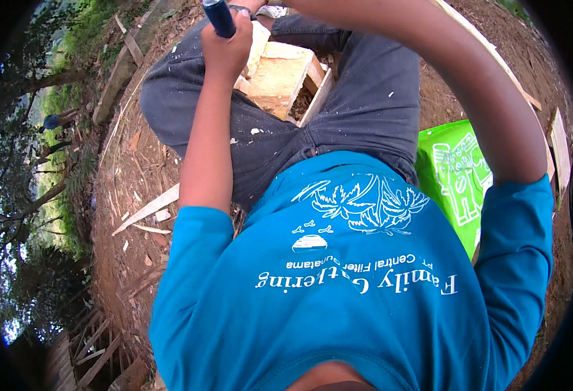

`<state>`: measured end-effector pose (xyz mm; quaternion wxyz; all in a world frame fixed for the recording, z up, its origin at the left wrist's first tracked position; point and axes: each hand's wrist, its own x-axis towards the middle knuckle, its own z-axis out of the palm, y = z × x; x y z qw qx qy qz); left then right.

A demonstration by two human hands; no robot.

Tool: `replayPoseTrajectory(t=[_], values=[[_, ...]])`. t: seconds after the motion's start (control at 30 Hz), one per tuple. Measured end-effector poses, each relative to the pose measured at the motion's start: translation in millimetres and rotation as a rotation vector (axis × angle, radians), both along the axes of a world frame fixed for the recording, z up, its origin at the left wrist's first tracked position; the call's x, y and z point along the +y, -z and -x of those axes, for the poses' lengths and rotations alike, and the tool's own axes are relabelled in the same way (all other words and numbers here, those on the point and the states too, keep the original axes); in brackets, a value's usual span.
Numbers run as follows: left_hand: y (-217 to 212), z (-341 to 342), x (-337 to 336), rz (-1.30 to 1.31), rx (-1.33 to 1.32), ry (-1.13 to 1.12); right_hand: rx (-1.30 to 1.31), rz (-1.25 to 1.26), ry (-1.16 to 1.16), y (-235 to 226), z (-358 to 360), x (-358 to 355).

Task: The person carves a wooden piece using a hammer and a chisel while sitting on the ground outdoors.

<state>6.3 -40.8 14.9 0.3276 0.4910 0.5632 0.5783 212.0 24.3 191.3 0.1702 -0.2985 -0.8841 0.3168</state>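
My left hand is closed in a fist round a dark blue handle, whose rounded end points up. The working end of this tool is hidden, so its kind does not show. Between my bent legs sits a pale, box-like wooden piece. One side of it is open, with dark bits inside. A light wood block leans at its left end, right beside my left hand. My right forearm reaches across to the upper edge, where the picture cuts off the right hand.
A bright green bag lies by my right hip. Wood strips and chips are scattered over the brown soil at left. Planks lie at far right. Trees and a slope border the left side.
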Motion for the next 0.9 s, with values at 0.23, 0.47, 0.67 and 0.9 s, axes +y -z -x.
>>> replayPoseTrajectory(t=[0.23,0.47,0.67,0.9], values=[[-8,-15,10,-0.026,-0.110,0.080,-0.115,-0.084,-0.010,-16,12,7],[-6,1,-10,0.009,-0.184,-0.043,-0.049,-0.140,-0.282,-20,23,15],[-5,-8,2,-0.003,-0.284,0.006,-0.503,-0.151,-0.286,0,26,27],[-6,6,-15,-0.065,-0.308,-0.062,0.061,0.096,0.021,-8,1,-10]])
